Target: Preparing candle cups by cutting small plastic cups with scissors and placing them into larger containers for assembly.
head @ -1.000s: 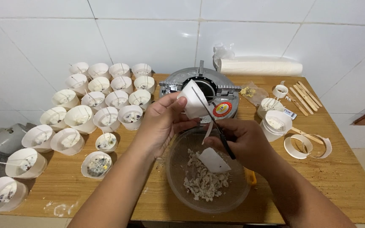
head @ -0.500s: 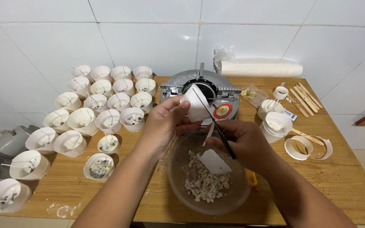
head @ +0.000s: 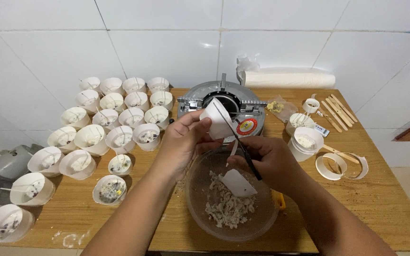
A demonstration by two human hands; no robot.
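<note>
Matt white paper cup [head: 217, 124], slim dark metal blade [head: 243, 147], clear glossy glass bowl [head: 200, 189] of crumbly off-white wax [head: 226, 206], warm grained wooden table [head: 385, 204], brushed silvery metal stove [head: 224, 102], glossy white wall tiles [head: 167, 42]

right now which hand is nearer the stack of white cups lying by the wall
Right. The right hand is over the glass bowl, nearer the cup stack at the wall; the left hand is farther left.

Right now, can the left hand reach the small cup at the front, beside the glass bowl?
Probably not at once: the left hand holds a white paper cup. The way to the small cup looks free, close beside the forearm, left of the glass bowl.
</note>
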